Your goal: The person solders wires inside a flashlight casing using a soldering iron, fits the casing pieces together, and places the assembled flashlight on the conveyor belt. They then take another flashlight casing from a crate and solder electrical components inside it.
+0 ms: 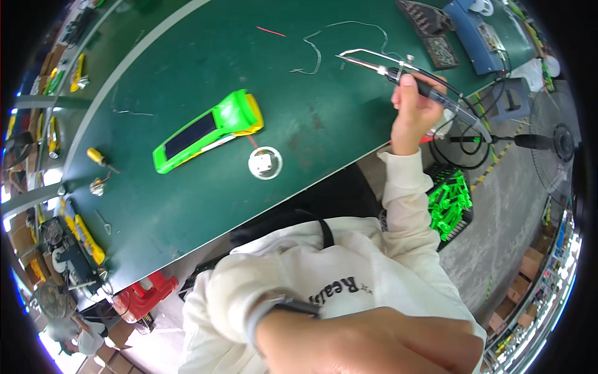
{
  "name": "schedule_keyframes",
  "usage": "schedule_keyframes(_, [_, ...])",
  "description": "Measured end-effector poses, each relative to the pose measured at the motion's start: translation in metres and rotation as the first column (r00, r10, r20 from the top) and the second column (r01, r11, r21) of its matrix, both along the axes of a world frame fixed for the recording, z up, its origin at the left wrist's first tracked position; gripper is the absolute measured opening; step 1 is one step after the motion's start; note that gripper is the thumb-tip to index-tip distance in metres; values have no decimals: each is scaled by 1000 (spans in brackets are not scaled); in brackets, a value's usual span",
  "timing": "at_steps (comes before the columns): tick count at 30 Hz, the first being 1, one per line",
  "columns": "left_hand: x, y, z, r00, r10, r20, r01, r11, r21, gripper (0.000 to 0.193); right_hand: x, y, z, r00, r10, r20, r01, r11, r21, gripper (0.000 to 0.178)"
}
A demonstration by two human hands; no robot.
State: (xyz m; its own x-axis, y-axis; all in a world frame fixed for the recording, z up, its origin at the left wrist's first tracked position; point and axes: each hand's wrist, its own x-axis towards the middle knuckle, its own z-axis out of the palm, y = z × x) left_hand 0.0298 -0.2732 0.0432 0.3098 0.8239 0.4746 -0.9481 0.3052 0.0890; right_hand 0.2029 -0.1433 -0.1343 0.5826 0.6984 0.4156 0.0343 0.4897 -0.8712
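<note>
My right hand (416,112), at the right of the green table, is closed round the black handle of a soldering iron (430,93). Its metal tip points left over the tabletop, and a thin solder feed tube (367,52) runs along it. Close to the camera at the bottom, my left hand (380,343) looms large and blurred; its fingers cannot be made out. A green and yellow flashlight-like housing (233,115) with a dark solar panel (190,135) lies left of centre. Touching distance from it, a round clear-rimmed lamp part (265,163) has a red wire beside it.
A yellow-handled screwdriver (96,157) and a small wired part (98,186) lie at the table's left. A blue soldering station (476,37) stands far right beside a dark tray (439,50). Below right, a black crate (467,215) holds green parts. A fan (562,143) stands at right.
</note>
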Motion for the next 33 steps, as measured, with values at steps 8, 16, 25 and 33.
schedule_keyframes(8, [13,21,-13,981,139,136,-159,977,143,43,-4,3,3,995,-60,85,57,998,32,23])
schedule_keyframes(16, [10,-7,1,954,299,7,-299,953,53,48,0,5,5,996,-40,84,39,999,11,22])
schedule_keyframes(25, [-26,25,-23,480,853,-203,-567,479,671,18,-1,6,5,998,-9,67,7,1000,27,24])
schedule_keyframes(33, [-46,16,-12,546,781,-304,-405,563,720,10,-2,10,8,986,-70,148,62,997,53,19])
